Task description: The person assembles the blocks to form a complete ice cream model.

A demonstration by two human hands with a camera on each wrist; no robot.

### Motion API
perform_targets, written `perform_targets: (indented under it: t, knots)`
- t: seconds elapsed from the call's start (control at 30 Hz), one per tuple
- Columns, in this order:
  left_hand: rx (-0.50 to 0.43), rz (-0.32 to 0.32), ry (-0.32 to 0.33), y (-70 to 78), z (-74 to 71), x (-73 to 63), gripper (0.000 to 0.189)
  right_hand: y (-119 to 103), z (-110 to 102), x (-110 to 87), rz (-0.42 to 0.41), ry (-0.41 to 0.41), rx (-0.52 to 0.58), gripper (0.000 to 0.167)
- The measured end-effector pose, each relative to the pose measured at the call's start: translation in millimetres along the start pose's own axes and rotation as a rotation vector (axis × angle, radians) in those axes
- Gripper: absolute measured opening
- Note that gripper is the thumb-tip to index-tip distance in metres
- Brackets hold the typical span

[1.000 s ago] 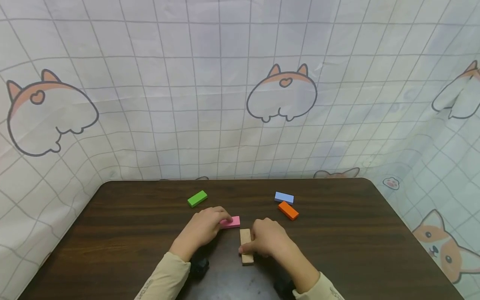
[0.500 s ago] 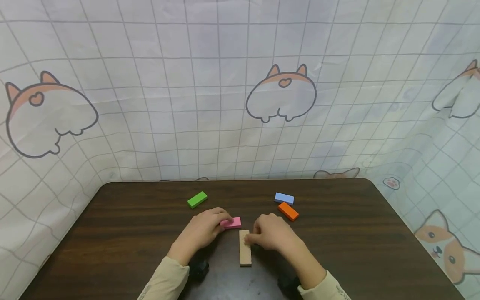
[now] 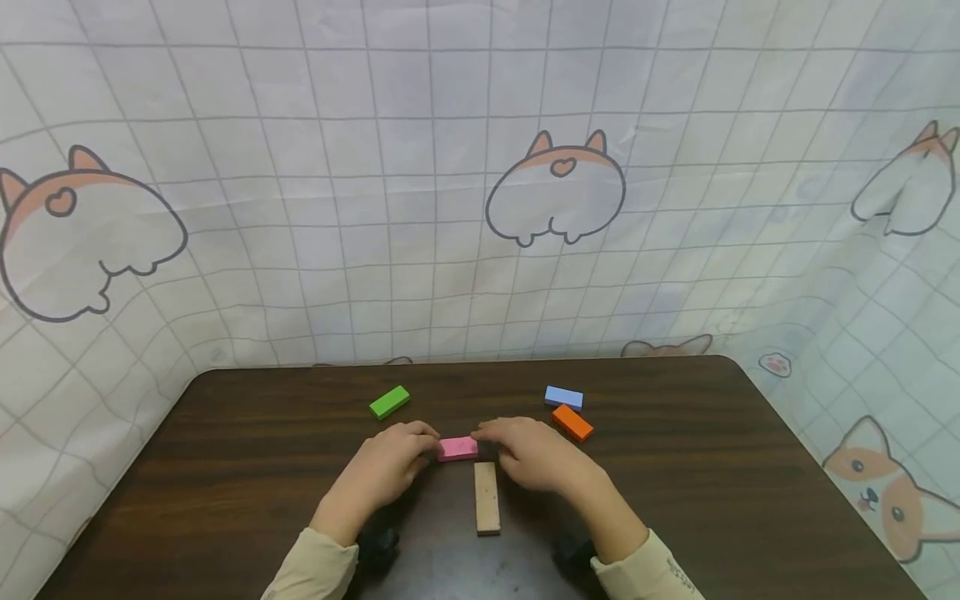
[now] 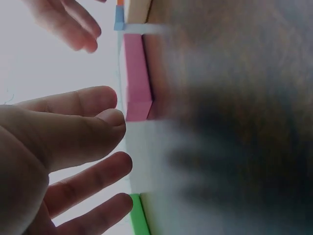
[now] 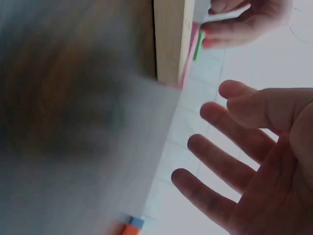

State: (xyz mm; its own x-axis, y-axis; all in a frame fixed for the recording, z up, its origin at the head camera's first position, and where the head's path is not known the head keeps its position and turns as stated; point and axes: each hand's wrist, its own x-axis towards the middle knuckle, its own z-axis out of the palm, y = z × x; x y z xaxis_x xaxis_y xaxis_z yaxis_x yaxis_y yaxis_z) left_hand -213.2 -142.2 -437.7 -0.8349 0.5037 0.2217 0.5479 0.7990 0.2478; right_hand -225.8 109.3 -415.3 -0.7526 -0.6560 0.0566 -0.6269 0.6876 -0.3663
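Contact between pink block (image 3: 457, 449) and hands (image 3: 386, 468) is unclear.

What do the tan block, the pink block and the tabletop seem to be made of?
Tan block: probably bare wood, matte; pale natural colour with faint flecks.
Pink block: perhaps painted wood, smooth; the solid pink hides any grain, so plastic is possible.
Tabletop: dark streaked wood grain, slight sheen; solid wood or laminate, I cannot tell.
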Motion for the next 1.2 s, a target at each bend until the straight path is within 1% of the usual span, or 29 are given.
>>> perform_targets:
  t: [0.1, 0.17, 0.3, 0.43, 0.57, 0.67, 0.8, 0.93, 1.1, 1.2]
  knots:
    - [0.011, 0.012, -0.021, 0.6, 3.0, 3.8, 0.017, 1, 3, 1.1, 0.005, -0.034, 0.009, 0.039]
    - [0.018, 0.014, -0.033, 0.9, 5.9, 6.8, 0.018, 3, 4, -0.1, 0.016, -0.057, 0.021, 0.039]
    - [0.019, 0.014, -0.043, 1.6, 9.9, 9.8, 0.017, 9, 9, -1.7, 0.001, -0.103, 0.046, 0.044]
    - [0.018, 0.004, -0.036, 2.1, 10.4, 8.3, 0.017, 11, 11, -0.1, -0.019, -0.133, 0.049, 0.050]
    - [0.006, -0.007, -0.029, 4.7, 7.0, 3.6, 0.017, 7, 9, -1.6, -0.008, -0.140, 0.047, 0.050]
    - [0.000, -0.001, -0.027, 7.7, 6.5, -0.6, 0.017, 2, 8, -5.4, -0.004, -0.148, 0.044, 0.050]
    - [-0.002, 0.007, -0.021, 9.8, 11.3, -4.7, 0.018, -2, 10, -10.4, 0.008, -0.158, 0.045, 0.050]
    - [-0.016, 0.006, -0.025, 9.8, 15.2, -7.8, 0.019, -2, 16, -13.6, 0.024, -0.141, 0.028, 0.050]
    - [-0.005, 0.023, -0.019, 8.4, 15.1, -4.5, 0.021, 1, 14, -13.7, 0.053, -0.108, 0.007, 0.047]
    - [0.023, 0.033, 0.000, 6.5, 14.6, 0.3, 0.023, 2, 12, -9.8, 0.041, -0.105, 0.027, 0.046]
